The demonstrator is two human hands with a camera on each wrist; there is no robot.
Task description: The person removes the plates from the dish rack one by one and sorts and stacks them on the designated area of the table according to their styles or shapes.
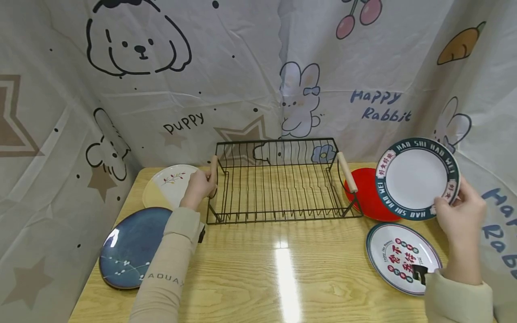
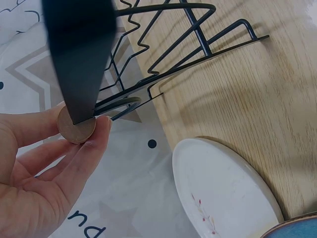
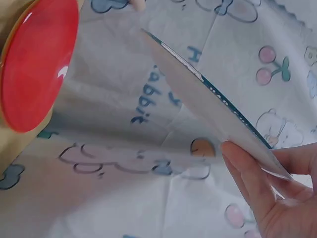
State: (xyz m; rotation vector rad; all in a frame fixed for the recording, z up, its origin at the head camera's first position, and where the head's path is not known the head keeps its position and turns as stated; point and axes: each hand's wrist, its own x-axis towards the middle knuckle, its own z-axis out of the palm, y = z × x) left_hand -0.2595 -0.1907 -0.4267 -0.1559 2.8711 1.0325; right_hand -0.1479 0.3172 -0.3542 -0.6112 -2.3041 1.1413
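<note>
A black wire dish rack (image 1: 282, 215) with wooden handles stands at the middle of the table. My left hand (image 1: 199, 186) grips its left wooden handle (image 1: 213, 172); in the left wrist view the thumb and fingers close round the handle's round end (image 2: 77, 126). My right hand (image 1: 462, 213) pinches the lower right edge of a white plate (image 1: 418, 179) with a dark green lettered rim. That plate is raised and tilted, its face toward the head camera. In the right wrist view its pale underside (image 3: 198, 106) shows, with fingers beneath and the thumb on the face side.
A red plate (image 1: 365, 197) lies right of the rack, partly behind the lifted plate. Nearer is a white plate with red characters (image 1: 397, 251). At left lie a white and yellow plate (image 1: 161, 184) and a dark blue plate (image 1: 133, 246). A printed curtain (image 1: 242, 67) hangs behind the table.
</note>
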